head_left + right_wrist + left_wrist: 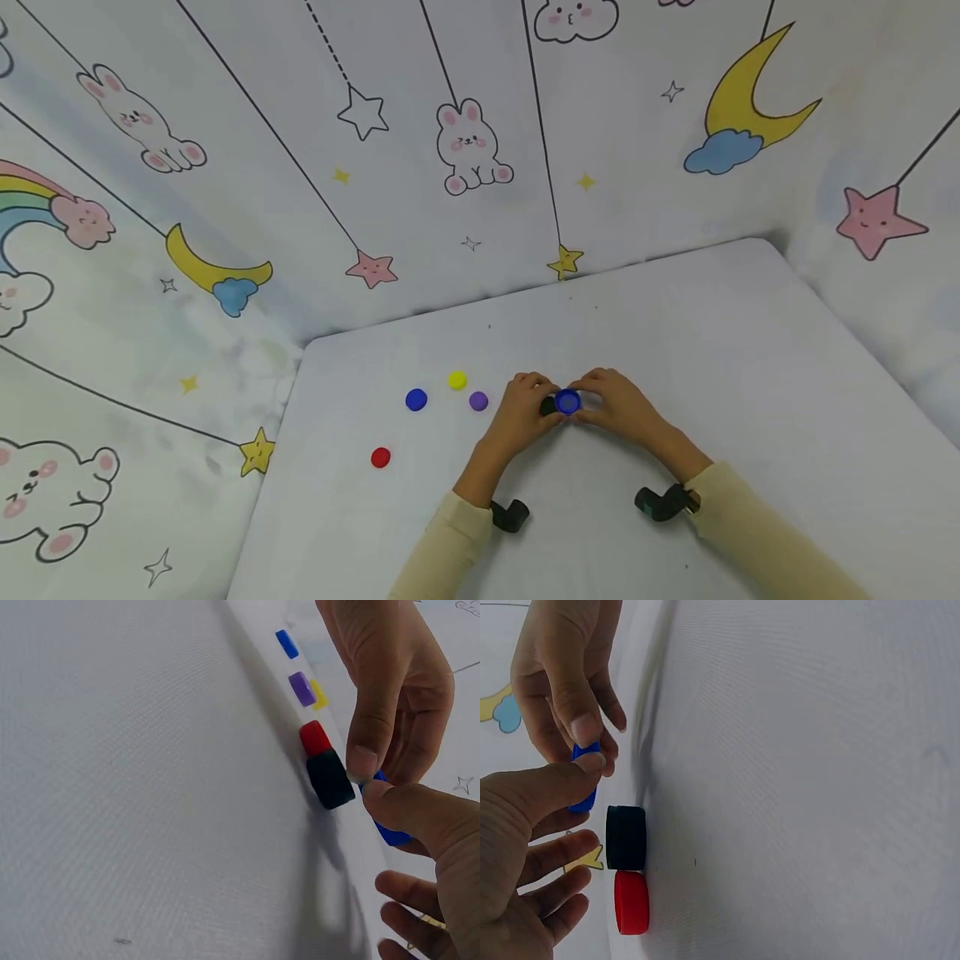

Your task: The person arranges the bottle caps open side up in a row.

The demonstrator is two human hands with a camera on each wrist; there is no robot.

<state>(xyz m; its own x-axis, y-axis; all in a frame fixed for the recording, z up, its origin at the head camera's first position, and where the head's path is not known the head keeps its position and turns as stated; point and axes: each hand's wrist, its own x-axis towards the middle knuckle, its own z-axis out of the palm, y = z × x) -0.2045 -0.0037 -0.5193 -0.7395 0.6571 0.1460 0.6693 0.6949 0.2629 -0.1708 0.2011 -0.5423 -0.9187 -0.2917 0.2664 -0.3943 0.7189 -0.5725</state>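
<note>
A blue bottle cap (pixel 567 402), its hollow side towards the head camera, is held up between the two hands. My left hand (pixel 523 410) pinches one side of it with thumb and fingers. From the opposite side, my right hand (pixel 617 406) pinches it too; in the left wrist view the right thumb lies against the blue cap (pixel 583 801). Beside the fingers, a dark bottle cap (pixel 626 838) stands on the table, touching a red cap (pixel 632 903). The left hand hides that red cap in the head view.
Left of the hands on the white table (pixel 750 350) lie another blue cap (pixel 416 400), a yellow cap (pixel 457 380), a purple cap (pixel 478 402) and a further red cap (pixel 381 457). A printed wall cloth (pixel 465 217) hangs behind the table's back edge.
</note>
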